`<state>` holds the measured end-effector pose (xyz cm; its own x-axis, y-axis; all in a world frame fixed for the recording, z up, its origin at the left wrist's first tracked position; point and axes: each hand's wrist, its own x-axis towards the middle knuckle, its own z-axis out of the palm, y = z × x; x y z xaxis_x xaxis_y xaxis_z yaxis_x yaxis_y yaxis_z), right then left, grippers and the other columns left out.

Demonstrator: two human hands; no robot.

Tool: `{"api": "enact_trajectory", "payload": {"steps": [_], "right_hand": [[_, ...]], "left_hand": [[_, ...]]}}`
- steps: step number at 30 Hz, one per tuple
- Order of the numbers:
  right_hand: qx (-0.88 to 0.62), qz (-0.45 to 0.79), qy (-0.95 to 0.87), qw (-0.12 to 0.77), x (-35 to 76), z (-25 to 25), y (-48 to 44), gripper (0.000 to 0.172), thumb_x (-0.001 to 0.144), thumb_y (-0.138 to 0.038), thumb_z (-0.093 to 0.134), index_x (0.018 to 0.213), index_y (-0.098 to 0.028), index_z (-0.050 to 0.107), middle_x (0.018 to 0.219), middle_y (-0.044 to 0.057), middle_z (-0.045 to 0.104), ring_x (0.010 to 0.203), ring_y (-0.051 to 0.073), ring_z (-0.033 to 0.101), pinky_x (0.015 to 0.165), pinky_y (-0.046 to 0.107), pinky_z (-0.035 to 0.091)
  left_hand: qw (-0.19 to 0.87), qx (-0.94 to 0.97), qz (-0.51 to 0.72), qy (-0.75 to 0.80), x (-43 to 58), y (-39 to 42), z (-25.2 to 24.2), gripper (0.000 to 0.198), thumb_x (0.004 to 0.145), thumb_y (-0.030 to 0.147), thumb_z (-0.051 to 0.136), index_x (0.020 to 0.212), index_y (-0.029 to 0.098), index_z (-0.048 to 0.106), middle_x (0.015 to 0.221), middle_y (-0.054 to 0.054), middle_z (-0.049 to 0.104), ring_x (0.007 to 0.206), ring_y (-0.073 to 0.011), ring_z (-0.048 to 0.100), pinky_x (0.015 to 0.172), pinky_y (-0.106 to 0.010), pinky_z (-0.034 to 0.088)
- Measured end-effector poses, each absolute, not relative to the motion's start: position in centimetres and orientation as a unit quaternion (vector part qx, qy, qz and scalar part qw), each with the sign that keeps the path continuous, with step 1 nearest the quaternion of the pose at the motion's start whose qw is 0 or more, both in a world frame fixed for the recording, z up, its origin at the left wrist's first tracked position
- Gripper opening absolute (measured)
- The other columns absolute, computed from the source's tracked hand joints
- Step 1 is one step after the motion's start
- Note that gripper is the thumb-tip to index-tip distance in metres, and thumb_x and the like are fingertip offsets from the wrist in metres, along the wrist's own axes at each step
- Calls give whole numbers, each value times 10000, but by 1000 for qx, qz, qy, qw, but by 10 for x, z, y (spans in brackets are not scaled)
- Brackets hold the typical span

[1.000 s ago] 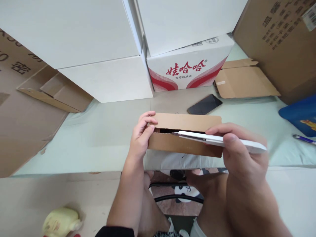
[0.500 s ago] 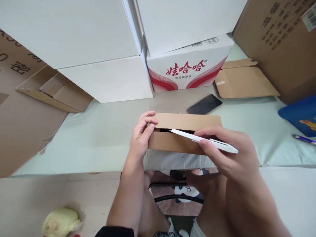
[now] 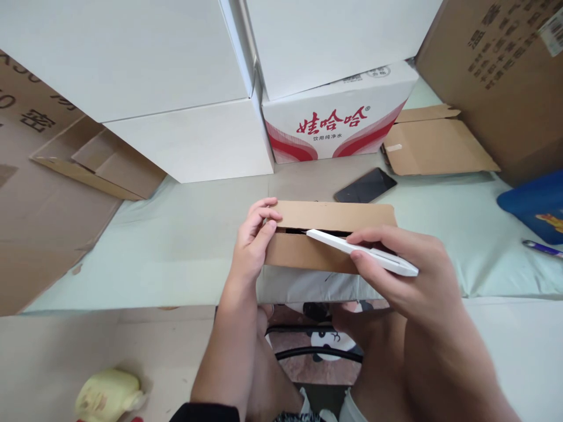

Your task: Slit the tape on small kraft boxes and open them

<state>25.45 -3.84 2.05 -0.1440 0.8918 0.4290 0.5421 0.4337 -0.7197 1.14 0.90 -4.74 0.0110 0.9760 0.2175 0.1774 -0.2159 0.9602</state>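
A small brown cardboard box lies at the near edge of the cloth-covered surface, with a dark slit running along its length between two flaps. My left hand grips the box's left end, fingers on top and thumb along the near side. Between thumb and fingers of my right hand is a slim white utility knife. Its narrow tip points left and meets the slit; whether a blade goes inside is too small to tell. My right hand covers the box's right end in part.
Behind the box lie a black phone and a flattened cardboard carton. A white-and-red carton and large white boxes stand at the back. To the right are a blue item and a pen. A yellow toy lies lower left.
The white utility knife has turned a little in my right hand, and its tip has shifted slightly right along the slit. My left hand and the box have hardly moved.
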Motion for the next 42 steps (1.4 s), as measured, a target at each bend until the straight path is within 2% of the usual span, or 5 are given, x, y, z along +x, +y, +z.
{"api": "enact_trajectory", "payload": {"steps": [9,24,29,42], "right_hand": [[-500,206,-719,437,255,22,-40,68,841,-200,653,788,-213,695,606,-49,661,434,64,475,411,209,342],[-504,194,-708,455,255,21,-43,94,835,-180,632,760,-215,674,615,-73,649,475,39,515,443,156,380],[-500,219,-699,462,254,22,-42,114,843,-174,613,745,-208,660,577,-74,620,455,41,501,415,167,349],[-486,218,-703,472,252,22,-41,117,844,-165,604,745,-201,654,572,-87,609,463,24,496,448,136,378]], "left_hand": [[388,601,502,487,11,10,-49,275,926,504,613,892,235,654,1344,-95,626,1348,-317,548,1126,-496,442],[400,591,506,485,12,10,-49,287,919,518,620,893,235,655,1347,-97,623,1358,-321,538,1137,-493,431],[401,588,508,485,12,10,-50,292,912,521,624,890,232,657,1344,-100,624,1364,-324,533,1138,-497,429],[416,556,527,490,15,10,-51,227,879,464,650,877,237,672,1346,-87,627,1364,-316,532,1156,-482,406]]}}
